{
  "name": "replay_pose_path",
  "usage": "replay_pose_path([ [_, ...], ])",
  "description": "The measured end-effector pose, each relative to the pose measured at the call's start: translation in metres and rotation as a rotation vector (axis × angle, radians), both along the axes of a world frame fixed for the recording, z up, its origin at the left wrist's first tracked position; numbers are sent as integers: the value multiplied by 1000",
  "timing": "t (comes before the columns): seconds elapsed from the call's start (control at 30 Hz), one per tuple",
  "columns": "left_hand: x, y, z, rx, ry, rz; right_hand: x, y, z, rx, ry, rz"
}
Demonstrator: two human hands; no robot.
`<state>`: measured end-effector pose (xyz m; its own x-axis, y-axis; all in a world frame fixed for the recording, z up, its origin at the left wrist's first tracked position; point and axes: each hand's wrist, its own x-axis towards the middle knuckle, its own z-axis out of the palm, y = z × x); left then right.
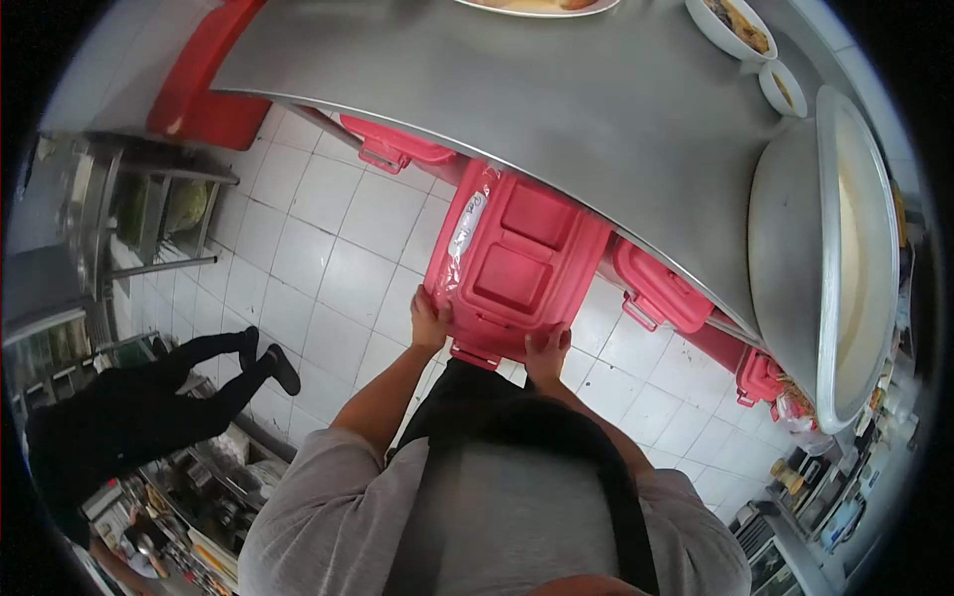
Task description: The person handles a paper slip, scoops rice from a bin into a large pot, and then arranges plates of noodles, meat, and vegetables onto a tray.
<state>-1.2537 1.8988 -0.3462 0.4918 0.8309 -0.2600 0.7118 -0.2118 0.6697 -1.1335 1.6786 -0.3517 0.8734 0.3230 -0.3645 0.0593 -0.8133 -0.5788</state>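
A pink lidded plastic storage box (510, 283) juts out from beneath the steel table, its far end hidden under the tabletop. My left hand (429, 320) grips the near left corner, fingers curled along the lid's side. On the near edge, toward the right corner, my right hand (546, 352) takes hold with the thumb on top; its other fingers are partly hidden. A white handwritten label (467, 224) under clear tape runs along the lid's left side. The lid seems closed, and a latch (475, 355) shows at the near edge between my hands.
The steel table (596, 109) carries a large metal basin (845, 258) and bowls of food (733, 28). More pink boxes (664, 286) stand under it on both sides. White floor tiles (318, 248) spread to the left, where another person in black (149, 397) is at a cluttered counter.
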Motion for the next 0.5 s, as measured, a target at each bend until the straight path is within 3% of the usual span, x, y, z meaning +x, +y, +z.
replay_pose_path([
  [0.1,9,13,-10,-214,134,-21,31,13,12,-50,285,-124],
  [0.2,13,35,-16,-399,30,-141,50,7,17,-30,304,-29],
  [0.27,11,55,-25,-731,-136,-179,64,-9,10,-157,319,117],
  [0.37,26,73,51,-875,76,-155,74,-22,61,-366,306,435],
  [0.4,22,79,51,-834,78,-154,71,-32,72,-342,438,342],
  [0.5,0,98,80,-734,68,-127,31,-87,38,-437,557,464],
])
